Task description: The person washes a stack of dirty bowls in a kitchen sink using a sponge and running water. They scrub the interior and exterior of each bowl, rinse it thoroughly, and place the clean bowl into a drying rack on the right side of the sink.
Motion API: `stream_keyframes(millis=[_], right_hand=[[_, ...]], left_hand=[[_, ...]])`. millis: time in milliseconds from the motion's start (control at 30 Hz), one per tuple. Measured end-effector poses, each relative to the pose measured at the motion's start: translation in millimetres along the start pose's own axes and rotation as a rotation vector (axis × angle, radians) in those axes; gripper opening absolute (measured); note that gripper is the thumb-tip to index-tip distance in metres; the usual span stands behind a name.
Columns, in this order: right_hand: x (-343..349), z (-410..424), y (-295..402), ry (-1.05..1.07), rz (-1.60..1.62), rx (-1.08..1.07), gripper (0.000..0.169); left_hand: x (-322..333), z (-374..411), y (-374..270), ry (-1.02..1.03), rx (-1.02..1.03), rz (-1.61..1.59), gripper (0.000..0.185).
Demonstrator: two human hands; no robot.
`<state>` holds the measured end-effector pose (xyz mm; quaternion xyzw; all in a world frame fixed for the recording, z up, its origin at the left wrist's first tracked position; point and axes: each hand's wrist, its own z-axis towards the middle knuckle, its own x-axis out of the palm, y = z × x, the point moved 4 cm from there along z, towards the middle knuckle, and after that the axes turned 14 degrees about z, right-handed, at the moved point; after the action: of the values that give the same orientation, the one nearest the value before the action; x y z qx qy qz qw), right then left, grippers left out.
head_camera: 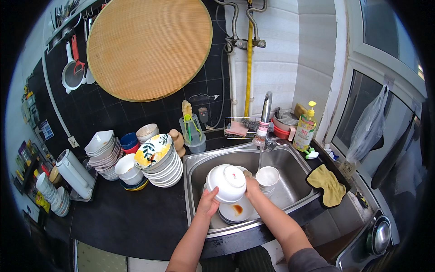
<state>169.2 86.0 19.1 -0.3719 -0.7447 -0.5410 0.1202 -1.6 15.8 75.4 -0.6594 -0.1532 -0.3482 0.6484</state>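
Observation:
A white bowl point(221, 183), tipped with its base facing up and right, is held over the sink by my left hand point(208, 203), thumb on its outside. My right hand point(251, 185) is at the bowl's right side, its fingers around a small brownish sponge or cloth point(247, 173), partly hidden. Below lies a stack of plates point(239, 211), the top one with a brown sauce stain. To the right, small white bowls point(267, 176) stand stacked under the running water. The steel faucet point(266, 108) rises behind the steel sink point(289, 200).
Left of the sink stand stacked plates point(166, 176), square dishes point(103, 153) and bowls point(129, 168) on the black counter point(136, 217). A soap pump bottle point(306, 131) is at the back right corner. A yellow-green cloth point(326, 185) lies on the right edge.

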Motion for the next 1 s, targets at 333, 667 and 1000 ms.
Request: stream_keyframes(millis=[333, 667, 1000], right_hand=[[60.2, -118.6, 20.3, 0.49, -0.425, -0.774, 0.02], [75.4, -87.1, 61.6, 0.746, -0.652, -0.957, 0.029], [86.8, -66.4, 86.7, 0.546, -0.796, -0.946, 0.031]], left_hand=[[-2.7, 22.4, -15.5, -0.148, 0.009, 0.447, 0.038], [26.2, 22.1, -20.2, 0.008, -0.086, 0.599, 0.031], [44.9, 20.4, -28.4, 0.065, -0.139, 0.728, 0.032]])
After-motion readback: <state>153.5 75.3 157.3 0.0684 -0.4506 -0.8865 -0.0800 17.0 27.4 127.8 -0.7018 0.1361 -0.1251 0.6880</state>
